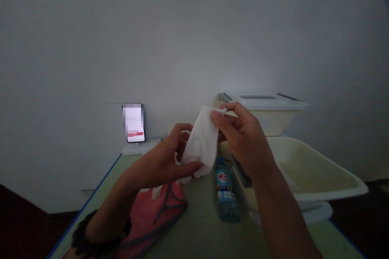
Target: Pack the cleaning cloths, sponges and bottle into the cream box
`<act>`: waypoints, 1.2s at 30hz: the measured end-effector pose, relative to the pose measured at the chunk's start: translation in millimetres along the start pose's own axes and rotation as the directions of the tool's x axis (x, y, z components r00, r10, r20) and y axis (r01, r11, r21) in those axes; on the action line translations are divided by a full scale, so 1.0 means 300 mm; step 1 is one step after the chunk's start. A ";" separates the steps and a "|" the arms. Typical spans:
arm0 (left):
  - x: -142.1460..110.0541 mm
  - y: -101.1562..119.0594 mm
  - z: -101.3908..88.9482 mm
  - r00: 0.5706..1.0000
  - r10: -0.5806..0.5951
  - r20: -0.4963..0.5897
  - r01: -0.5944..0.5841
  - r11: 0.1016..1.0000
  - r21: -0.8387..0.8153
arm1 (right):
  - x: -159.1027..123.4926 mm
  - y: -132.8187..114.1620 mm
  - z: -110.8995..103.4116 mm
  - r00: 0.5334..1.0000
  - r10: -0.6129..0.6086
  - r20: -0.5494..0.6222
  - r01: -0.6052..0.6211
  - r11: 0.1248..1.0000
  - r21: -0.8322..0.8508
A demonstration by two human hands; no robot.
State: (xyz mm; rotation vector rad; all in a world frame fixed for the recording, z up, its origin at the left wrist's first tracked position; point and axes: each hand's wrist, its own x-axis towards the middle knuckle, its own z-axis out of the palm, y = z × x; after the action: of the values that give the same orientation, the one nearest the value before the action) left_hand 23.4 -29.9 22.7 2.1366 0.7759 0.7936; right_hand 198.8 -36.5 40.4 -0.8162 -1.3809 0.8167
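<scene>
Between my two hands, above the table, hangs a small folded piece of thin white cloth; its exact kind is hard to make out. My right hand pinches its upper corner between thumb and fingers. Lower down, my left hand grips its bottom left edge, thumb in front and fingers partly hidden behind. Under my left forearm lies a pink textured cloth with dark grey edging, with some white material at its top. A blue-green detergent bottle with a blue cap is just below my right hand.
A cream basin stands at the right, partly behind my right forearm. Behind it is a lidded storage box against the wall. A lit phone leans upright at the back left. The green table has blue edges.
</scene>
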 end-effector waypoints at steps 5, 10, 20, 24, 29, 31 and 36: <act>-0.002 -0.003 -0.008 0.999 0.007 -0.052 -0.001 0.994 0.112 | 0.002 -0.003 -0.009 0.999 -0.001 -0.043 0.001 1.000 -0.007; -0.005 -0.003 -0.011 0.996 0.035 -0.086 -0.029 0.997 0.078 | 0.005 -0.001 -0.017 0.994 -0.034 -0.104 0.032 0.999 -0.028; -0.003 0.014 0.000 0.999 -0.015 0.031 0.015 1.000 0.006 | -0.001 0.007 0.000 0.999 -0.015 -0.046 0.013 0.999 -0.042; 0.000 -0.006 -0.003 0.999 -0.028 0.020 0.029 1.000 -0.011 | 0.000 0.013 0.004 0.999 0.000 -0.043 -0.002 0.999 -0.041; 0.007 -0.018 -0.002 1.000 0.017 -0.020 -0.017 1.000 -0.021 | 0.000 0.019 0.008 0.999 0.008 -0.035 -0.008 1.000 -0.019; 0.012 -0.016 0.000 0.999 0.015 -0.033 -0.015 1.000 -0.025 | 0.000 0.018 0.011 0.999 0.009 -0.039 -0.009 1.000 0.004; 0.022 -0.022 0.000 0.992 -0.025 -0.121 0.030 0.999 0.039 | 0.004 0.021 0.014 0.998 0.029 -0.052 -0.026 0.998 0.061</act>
State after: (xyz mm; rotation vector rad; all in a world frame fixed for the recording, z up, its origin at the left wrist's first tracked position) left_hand 25.7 -21.4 19.4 2.1240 0.8892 0.9059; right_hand 194.6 -32.2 35.7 -0.8059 -1.2946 0.8484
